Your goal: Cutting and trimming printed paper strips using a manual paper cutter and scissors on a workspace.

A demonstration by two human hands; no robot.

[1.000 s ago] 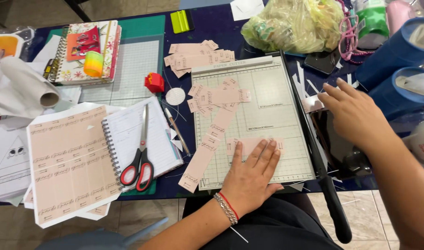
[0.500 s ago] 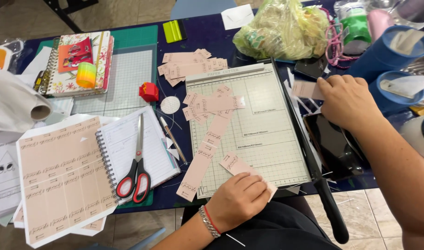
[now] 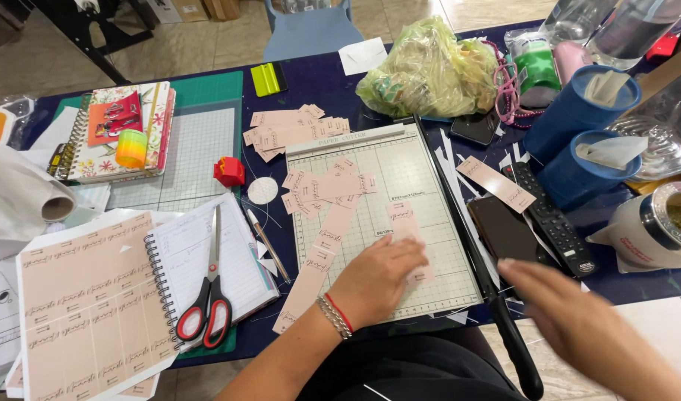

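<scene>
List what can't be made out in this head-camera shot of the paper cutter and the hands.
- Pink strip: lower end hidden under the left hand.
- Right hand: motion-blurred, fingers indistinct; its grip cannot be judged.
- Cutter blade handle: end cut off by the bottom edge.
- Green bag: contents unreadable through crumpled plastic.

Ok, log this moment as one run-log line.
left hand: flat on pink paper strip on paper cutter | right hand: blurred, empty, by cutter handle | scissors: on notebook
</scene>
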